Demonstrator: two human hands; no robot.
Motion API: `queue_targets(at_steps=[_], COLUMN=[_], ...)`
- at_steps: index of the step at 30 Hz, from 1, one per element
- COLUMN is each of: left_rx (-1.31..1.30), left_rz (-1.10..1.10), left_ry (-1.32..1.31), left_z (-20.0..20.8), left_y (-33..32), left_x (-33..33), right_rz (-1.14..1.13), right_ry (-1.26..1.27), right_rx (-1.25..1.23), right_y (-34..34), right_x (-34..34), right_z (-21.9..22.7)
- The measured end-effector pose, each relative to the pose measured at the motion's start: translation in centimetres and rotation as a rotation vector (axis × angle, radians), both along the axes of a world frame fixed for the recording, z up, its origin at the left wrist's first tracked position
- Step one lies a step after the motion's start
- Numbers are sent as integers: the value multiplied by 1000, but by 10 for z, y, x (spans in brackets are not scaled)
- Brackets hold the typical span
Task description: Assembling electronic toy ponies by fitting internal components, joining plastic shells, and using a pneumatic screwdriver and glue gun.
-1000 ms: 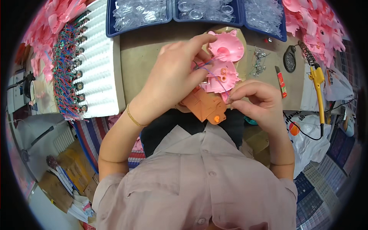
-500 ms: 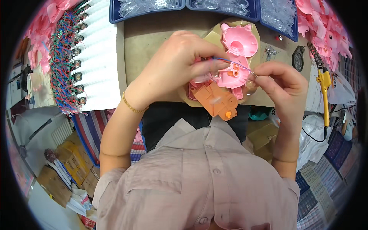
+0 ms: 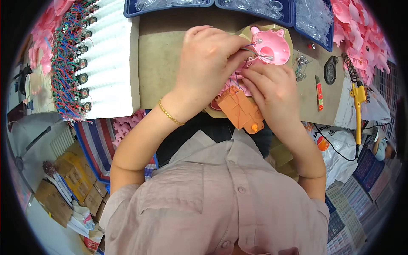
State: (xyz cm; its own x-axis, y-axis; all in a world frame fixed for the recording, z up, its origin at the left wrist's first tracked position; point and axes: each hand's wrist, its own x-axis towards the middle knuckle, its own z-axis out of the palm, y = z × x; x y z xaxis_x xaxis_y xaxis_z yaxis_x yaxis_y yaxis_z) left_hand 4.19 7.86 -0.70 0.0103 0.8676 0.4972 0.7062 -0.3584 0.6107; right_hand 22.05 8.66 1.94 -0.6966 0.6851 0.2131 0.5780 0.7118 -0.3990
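My left hand (image 3: 208, 55) pinches thin blue and dark wires (image 3: 250, 45) between thumb and forefinger. Their small silvery ends poke out over a pink pig-shaped shell (image 3: 279, 46) with ears. Just below those fingertips, my right hand (image 3: 272, 87) has its thumb and forefinger closed; what lies between them is hidden. An orange plastic housing (image 3: 238, 108) with a round orange knob (image 3: 255, 127) hangs past the table's near edge, a thin wire running across it. The pink shell rests on a tan holder (image 3: 245, 32), and my hands cover most of the pink parts below it.
Blue bins (image 3: 255, 16) of clear plastic pieces line the far edge. Wired round speakers (image 3: 83, 78) lie along white foam (image 3: 114, 63) at left. On the right are loose metal bits (image 3: 301, 63), a red packet (image 3: 319, 95), a black oval piece (image 3: 330, 70) and a yellow-handled tool (image 3: 358, 95).
My right hand has moved left and inward, from the stretched wire's end to beside my left fingertips. The wires now bend over the eared shell. A red packet has come into sight at right.
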Motion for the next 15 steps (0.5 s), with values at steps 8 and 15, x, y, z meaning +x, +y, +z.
queue_targets(at_steps=[8,15], left_rx=[-121,-135], left_rz=[-70,-75], left_ry=[-58,-65], left_z=[0,3], left_y=[-7,-6], left_x=[-3,-1], right_rz=[-8,-13], right_ry=[-33,16], right_rx=[8,-80], right_y=[3,9], right_x=[-4,6], right_z=[4,4])
